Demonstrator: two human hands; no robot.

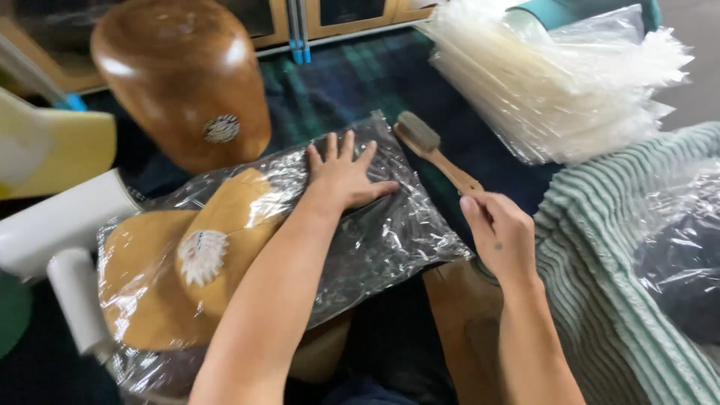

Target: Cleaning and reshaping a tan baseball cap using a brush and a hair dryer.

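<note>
A tan cap (187,262) with an embroidered patch lies inside a clear plastic bag (375,232) on a dark plaid cloth. My left hand (345,174) presses flat on the bag's empty upper end, fingers spread. My right hand (499,229) grips the end of a wooden-handled brush (431,146), whose grey bristle head points up and left, just beside the bag's right edge.
A brown wooden head-shaped block (184,75) stands at the back left. A thick stack of clear plastic bags (562,82) lies at the back right. A ribbed green blanket (600,262) with another bagged dark item (682,255) fills the right. White and yellow device parts (60,217) sit at the left.
</note>
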